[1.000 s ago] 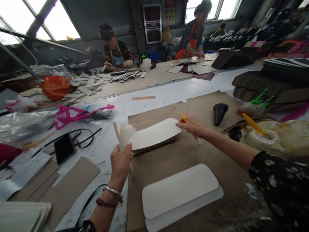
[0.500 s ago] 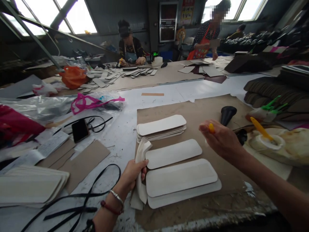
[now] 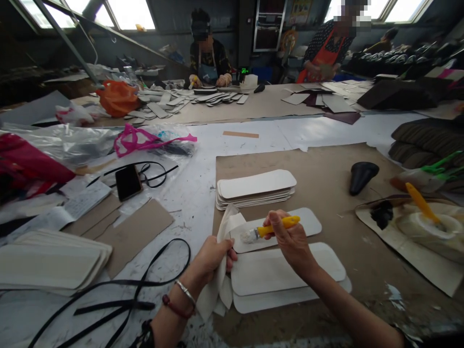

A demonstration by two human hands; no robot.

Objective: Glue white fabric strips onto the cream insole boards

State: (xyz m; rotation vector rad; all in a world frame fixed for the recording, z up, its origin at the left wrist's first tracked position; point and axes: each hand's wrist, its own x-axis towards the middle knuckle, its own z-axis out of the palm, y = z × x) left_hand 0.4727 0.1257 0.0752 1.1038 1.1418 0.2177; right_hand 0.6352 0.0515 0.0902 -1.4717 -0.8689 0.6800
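My right hand (image 3: pixel 290 241) grips a yellow-handled paintbrush (image 3: pixel 263 230). Its bristles rest on the left part of a pale rounded panel (image 3: pixel 310 221). At that panel's left end, my left hand (image 3: pixel 213 258) is closed around limp off-white strips (image 3: pixel 224 229), with fingertips against the panel edge. Nearer me, two more rounded panels (image 3: pixel 286 271) overlap. Beyond the brushed one sits a stack of similar panels (image 3: pixel 257 185). All of these lie on a brown sheet (image 3: pixel 333 179).
At right are a black tapered object (image 3: pixel 362 176) and a white glue pot (image 3: pixel 444 229) holding another yellow brush. To the left lie a phone (image 3: pixel 128 182), black cords (image 3: pixel 145 275) and more stacked panels (image 3: pixel 47 263). Two people work across the table; another sits farther back.
My right hand has moved left with the brush, from above the sheet's right side down onto the middle panel. My left hand keeps hold of the strips. The view has shifted slightly.
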